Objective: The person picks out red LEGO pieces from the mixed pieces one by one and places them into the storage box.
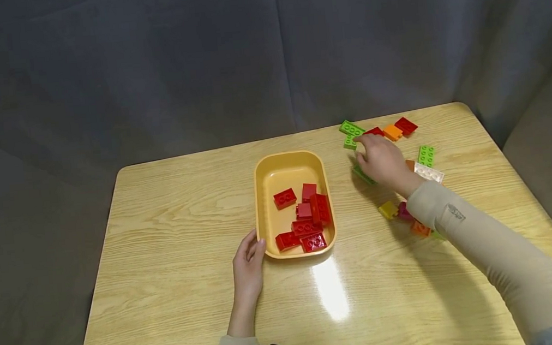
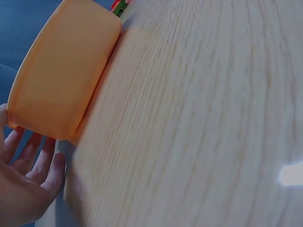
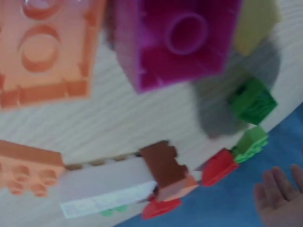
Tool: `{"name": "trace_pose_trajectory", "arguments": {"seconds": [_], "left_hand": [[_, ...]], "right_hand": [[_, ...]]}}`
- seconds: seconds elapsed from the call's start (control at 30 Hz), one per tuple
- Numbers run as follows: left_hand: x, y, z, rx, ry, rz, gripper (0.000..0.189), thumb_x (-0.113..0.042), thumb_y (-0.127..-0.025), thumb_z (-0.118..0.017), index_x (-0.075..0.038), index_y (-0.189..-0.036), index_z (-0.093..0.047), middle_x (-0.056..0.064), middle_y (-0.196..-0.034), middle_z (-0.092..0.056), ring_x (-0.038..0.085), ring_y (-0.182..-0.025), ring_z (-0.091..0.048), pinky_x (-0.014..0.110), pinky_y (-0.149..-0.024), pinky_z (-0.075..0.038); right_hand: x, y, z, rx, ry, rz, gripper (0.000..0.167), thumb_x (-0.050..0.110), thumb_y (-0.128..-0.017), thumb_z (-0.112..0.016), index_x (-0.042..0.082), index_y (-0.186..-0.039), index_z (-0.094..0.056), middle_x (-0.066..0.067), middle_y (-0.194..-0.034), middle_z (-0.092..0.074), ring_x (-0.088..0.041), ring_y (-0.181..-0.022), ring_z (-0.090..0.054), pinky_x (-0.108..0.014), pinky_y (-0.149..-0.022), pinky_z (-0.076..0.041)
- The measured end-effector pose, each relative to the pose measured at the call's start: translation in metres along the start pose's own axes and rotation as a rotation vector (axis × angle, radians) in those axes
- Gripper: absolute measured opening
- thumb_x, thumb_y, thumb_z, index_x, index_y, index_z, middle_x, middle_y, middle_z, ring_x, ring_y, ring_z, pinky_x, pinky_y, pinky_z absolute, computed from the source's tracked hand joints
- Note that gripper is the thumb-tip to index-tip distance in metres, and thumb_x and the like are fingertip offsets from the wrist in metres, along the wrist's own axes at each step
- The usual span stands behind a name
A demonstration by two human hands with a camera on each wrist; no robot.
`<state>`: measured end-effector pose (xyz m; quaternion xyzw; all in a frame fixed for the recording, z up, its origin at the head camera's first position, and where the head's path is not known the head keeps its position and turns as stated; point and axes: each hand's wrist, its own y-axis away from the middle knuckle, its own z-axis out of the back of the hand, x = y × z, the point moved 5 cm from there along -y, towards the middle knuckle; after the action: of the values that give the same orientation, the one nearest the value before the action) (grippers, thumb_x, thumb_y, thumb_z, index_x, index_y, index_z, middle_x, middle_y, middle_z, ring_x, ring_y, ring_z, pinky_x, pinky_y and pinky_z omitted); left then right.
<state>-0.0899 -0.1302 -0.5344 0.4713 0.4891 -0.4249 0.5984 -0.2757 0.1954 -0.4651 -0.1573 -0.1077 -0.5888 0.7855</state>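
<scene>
A yellow-orange plastic tray (image 1: 268, 167) with several red toy bricks (image 1: 305, 227) stands mid-table. My left hand (image 1: 249, 271) rests against its near left corner; in the left wrist view, the fingers (image 2: 41, 163) touch the tray's outer wall (image 2: 66, 66), with the thumb at the rim. My right hand (image 1: 382, 157) is above the loose bricks on the right, index finger and thumb apart, nearest the light green bricks (image 1: 350, 142). In the right wrist view nothing shows in its visible fingers (image 3: 272, 187). A darker green brick (image 1: 364, 175) lies just below that hand.
Around the right hand lie a dark red brick (image 1: 406, 126), an orange brick (image 1: 393, 132), a white brick (image 1: 429, 172), a yellow brick (image 1: 387, 210) and a magenta brick (image 1: 404, 211). The right forearm hides part of this group. Dark cloth (image 1: 199, 80) hangs behind the table.
</scene>
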Motion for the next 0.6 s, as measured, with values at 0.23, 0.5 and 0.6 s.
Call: {"name": "trace_pose_trajectory", "arguments": {"seconds": [0.23,0.5,0.6], "left_hand": [[-0.003,0.000,-0.002,-0.001,-0.010,-0.009,0.044,-0.023,-0.101,-0.060,-0.002,-0.139,-0.053,0.020,-0.128,-0.062,0.029,-0.117,-0.061,0.033,-0.098,-0.049],[-0.007,0.003,-0.001,0.003,-0.012,-0.011,0.043,-0.020,-0.101,-0.059,-0.001,-0.139,-0.053,0.022,-0.127,-0.062,0.031,-0.118,-0.061,0.032,-0.098,-0.049],[-0.007,0.002,-0.001,0.006,-0.005,0.000,0.043,-0.019,-0.102,-0.058,0.000,-0.140,-0.052,0.023,-0.128,-0.061,0.032,-0.119,-0.060,0.034,-0.099,-0.049]], "right_hand": [[-0.021,-0.007,-0.007,0.019,0.013,-0.028,0.042,0.018,-0.097,-0.060,-0.004,-0.132,-0.054,-0.025,-0.132,-0.055,-0.043,-0.123,-0.049,-0.058,-0.105,-0.038],[-0.035,-0.015,-0.002,-0.023,0.072,-0.031,0.039,0.022,-0.096,-0.062,-0.007,-0.122,-0.057,-0.024,-0.114,-0.059,-0.041,-0.104,-0.055,-0.056,-0.090,-0.046],[-0.038,-0.020,0.001,-0.016,0.095,-0.055,0.040,0.020,-0.096,-0.060,-0.008,-0.124,-0.056,-0.026,-0.117,-0.058,-0.042,-0.107,-0.054,-0.057,-0.092,-0.046]]}}
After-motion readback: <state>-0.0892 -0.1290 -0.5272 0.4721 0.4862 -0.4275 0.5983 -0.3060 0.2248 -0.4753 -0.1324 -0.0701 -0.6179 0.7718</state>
